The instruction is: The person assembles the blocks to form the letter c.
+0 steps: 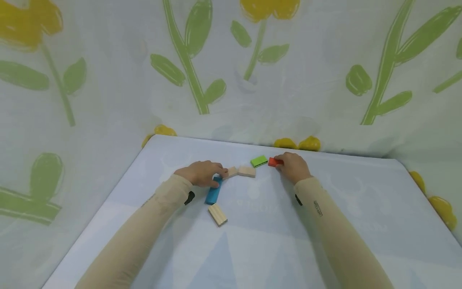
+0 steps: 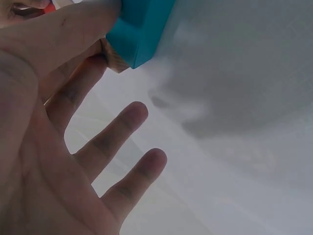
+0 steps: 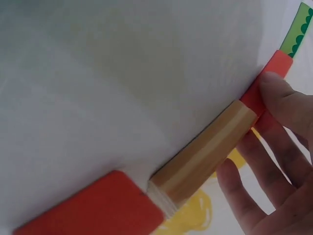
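- I saw the left hand (image 1: 199,173) pinch the blue block (image 1: 213,193), outer fingers spread.
- I saw the right hand (image 1: 294,167) pinch a red block (image 1: 272,162).

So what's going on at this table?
Someone is handling blocks laid in a loose curved row on a white table. The left hand grips a blue block, and the right hand pinches a red block beside a green block. A wooden block lies at the blue block's near end.
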`<action>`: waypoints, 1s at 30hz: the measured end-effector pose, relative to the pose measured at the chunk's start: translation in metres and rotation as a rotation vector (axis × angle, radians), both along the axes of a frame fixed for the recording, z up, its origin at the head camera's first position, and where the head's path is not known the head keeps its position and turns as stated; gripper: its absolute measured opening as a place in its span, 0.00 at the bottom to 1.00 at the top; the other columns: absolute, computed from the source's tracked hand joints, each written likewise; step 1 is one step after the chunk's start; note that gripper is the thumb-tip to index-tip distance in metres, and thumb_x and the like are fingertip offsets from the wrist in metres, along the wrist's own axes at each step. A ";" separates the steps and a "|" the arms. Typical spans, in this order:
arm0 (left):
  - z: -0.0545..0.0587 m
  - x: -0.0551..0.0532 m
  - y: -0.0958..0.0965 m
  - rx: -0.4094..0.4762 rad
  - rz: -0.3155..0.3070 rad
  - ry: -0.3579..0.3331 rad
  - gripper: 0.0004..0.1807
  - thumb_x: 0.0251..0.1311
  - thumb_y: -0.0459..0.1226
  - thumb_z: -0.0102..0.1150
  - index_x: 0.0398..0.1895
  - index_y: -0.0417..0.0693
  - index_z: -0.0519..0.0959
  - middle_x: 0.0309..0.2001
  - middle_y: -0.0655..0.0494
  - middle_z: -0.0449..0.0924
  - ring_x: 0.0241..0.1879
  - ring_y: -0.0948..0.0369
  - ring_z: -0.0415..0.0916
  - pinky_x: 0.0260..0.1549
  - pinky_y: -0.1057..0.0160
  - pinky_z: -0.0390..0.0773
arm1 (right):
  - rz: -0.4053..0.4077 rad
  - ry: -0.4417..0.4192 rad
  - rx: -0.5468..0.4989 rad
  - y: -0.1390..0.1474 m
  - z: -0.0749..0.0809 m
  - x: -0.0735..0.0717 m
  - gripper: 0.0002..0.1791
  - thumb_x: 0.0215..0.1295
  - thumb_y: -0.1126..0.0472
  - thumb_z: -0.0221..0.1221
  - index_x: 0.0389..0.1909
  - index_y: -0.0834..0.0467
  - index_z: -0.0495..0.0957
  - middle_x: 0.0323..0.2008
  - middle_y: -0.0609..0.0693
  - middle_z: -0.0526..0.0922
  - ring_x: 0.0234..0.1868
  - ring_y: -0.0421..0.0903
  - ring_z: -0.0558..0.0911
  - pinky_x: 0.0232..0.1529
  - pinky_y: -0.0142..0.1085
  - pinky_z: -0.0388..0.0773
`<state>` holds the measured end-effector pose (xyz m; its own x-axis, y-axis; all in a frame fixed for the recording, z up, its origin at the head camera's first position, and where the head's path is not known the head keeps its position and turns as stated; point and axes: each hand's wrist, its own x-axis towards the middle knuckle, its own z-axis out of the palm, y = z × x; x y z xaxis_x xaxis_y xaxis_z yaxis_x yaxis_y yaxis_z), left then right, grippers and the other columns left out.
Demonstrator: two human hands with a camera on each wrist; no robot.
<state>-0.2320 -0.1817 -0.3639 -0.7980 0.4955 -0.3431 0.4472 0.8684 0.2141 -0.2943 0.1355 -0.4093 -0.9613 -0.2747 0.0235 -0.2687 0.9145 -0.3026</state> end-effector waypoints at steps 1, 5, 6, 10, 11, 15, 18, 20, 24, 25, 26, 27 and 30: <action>0.000 0.000 -0.001 0.007 0.005 -0.006 0.23 0.67 0.42 0.66 0.65 0.59 0.79 0.72 0.57 0.68 0.68 0.50 0.67 0.63 0.46 0.71 | 0.004 0.001 0.004 0.000 0.000 0.000 0.22 0.65 0.65 0.67 0.61 0.60 0.81 0.53 0.60 0.84 0.53 0.58 0.80 0.62 0.54 0.74; -0.002 0.000 -0.004 0.027 0.015 -0.010 0.23 0.66 0.42 0.67 0.65 0.59 0.80 0.72 0.59 0.69 0.69 0.51 0.66 0.64 0.47 0.70 | 0.027 0.018 0.010 -0.002 0.000 -0.002 0.22 0.64 0.65 0.68 0.60 0.60 0.81 0.52 0.60 0.85 0.52 0.57 0.81 0.61 0.53 0.75; -0.002 0.000 -0.005 0.031 0.015 -0.006 0.23 0.66 0.42 0.67 0.65 0.59 0.80 0.72 0.59 0.69 0.69 0.51 0.66 0.65 0.47 0.69 | 0.031 0.026 0.008 -0.003 0.000 -0.003 0.22 0.64 0.66 0.68 0.60 0.60 0.82 0.52 0.60 0.85 0.52 0.57 0.81 0.61 0.53 0.75; -0.001 0.000 -0.003 0.032 0.012 0.000 0.23 0.66 0.42 0.67 0.65 0.58 0.79 0.72 0.59 0.68 0.69 0.51 0.66 0.65 0.46 0.69 | 0.038 0.042 -0.003 -0.001 0.002 -0.004 0.20 0.64 0.65 0.68 0.58 0.61 0.83 0.52 0.60 0.85 0.54 0.58 0.81 0.61 0.54 0.74; -0.001 -0.001 -0.002 0.032 0.008 -0.002 0.24 0.66 0.42 0.66 0.65 0.58 0.79 0.72 0.59 0.68 0.70 0.50 0.66 0.65 0.46 0.69 | 0.037 0.040 -0.006 0.000 0.002 -0.004 0.20 0.65 0.65 0.68 0.57 0.61 0.83 0.52 0.60 0.85 0.55 0.59 0.81 0.61 0.54 0.74; 0.000 -0.001 0.003 0.041 -0.012 -0.003 0.25 0.67 0.41 0.66 0.67 0.56 0.78 0.72 0.57 0.68 0.70 0.51 0.65 0.65 0.47 0.69 | 0.030 0.028 -0.024 0.007 0.001 -0.002 0.19 0.65 0.65 0.67 0.57 0.63 0.83 0.53 0.60 0.85 0.56 0.60 0.81 0.62 0.55 0.73; 0.001 -0.002 0.005 0.043 -0.011 -0.007 0.25 0.66 0.42 0.66 0.66 0.56 0.79 0.72 0.57 0.69 0.70 0.51 0.65 0.65 0.46 0.69 | 0.026 0.029 -0.039 0.010 0.001 -0.001 0.19 0.65 0.67 0.67 0.56 0.63 0.83 0.52 0.60 0.85 0.55 0.60 0.81 0.63 0.55 0.73; 0.001 -0.003 0.005 0.034 -0.004 -0.005 0.25 0.66 0.42 0.67 0.66 0.57 0.79 0.71 0.57 0.69 0.70 0.50 0.66 0.65 0.46 0.69 | 0.030 0.035 -0.042 0.010 0.001 -0.001 0.19 0.64 0.67 0.68 0.56 0.63 0.83 0.53 0.60 0.85 0.56 0.60 0.80 0.63 0.55 0.72; 0.003 -0.003 0.005 0.011 0.003 0.002 0.24 0.66 0.43 0.67 0.66 0.58 0.79 0.71 0.57 0.69 0.69 0.51 0.67 0.64 0.46 0.70 | 0.020 0.027 -0.054 0.007 0.003 -0.001 0.20 0.63 0.66 0.68 0.57 0.63 0.83 0.53 0.60 0.85 0.56 0.60 0.80 0.63 0.55 0.72; 0.002 -0.003 0.004 0.007 0.003 0.004 0.24 0.66 0.43 0.67 0.66 0.58 0.79 0.71 0.57 0.69 0.68 0.50 0.67 0.64 0.46 0.70 | 0.017 0.024 -0.055 0.007 0.003 -0.001 0.20 0.63 0.66 0.68 0.57 0.62 0.83 0.53 0.60 0.85 0.56 0.60 0.80 0.63 0.55 0.72; 0.002 -0.003 0.004 0.003 0.003 0.002 0.24 0.66 0.43 0.67 0.66 0.58 0.79 0.71 0.56 0.69 0.69 0.51 0.67 0.64 0.46 0.70 | 0.013 0.018 -0.055 0.007 0.003 0.000 0.20 0.63 0.66 0.68 0.57 0.62 0.83 0.54 0.60 0.85 0.57 0.60 0.80 0.63 0.55 0.72; 0.002 -0.003 0.004 0.002 0.005 -0.001 0.24 0.66 0.43 0.67 0.66 0.57 0.79 0.71 0.56 0.69 0.69 0.51 0.67 0.64 0.46 0.70 | 0.009 0.010 -0.057 0.006 0.003 0.000 0.20 0.63 0.66 0.68 0.57 0.62 0.83 0.54 0.60 0.85 0.57 0.59 0.80 0.64 0.55 0.72; 0.003 -0.002 0.002 0.004 0.014 -0.008 0.24 0.66 0.43 0.67 0.66 0.57 0.79 0.71 0.56 0.69 0.70 0.51 0.66 0.64 0.45 0.70 | 0.016 0.012 -0.062 0.005 0.002 -0.001 0.21 0.63 0.66 0.69 0.57 0.62 0.83 0.54 0.59 0.85 0.57 0.59 0.80 0.64 0.55 0.72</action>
<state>-0.2341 -0.1794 -0.3610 -0.8020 0.4857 -0.3477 0.4334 0.8737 0.2208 -0.2953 0.1405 -0.4069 -0.9564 -0.2873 0.0524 -0.2867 0.8898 -0.3551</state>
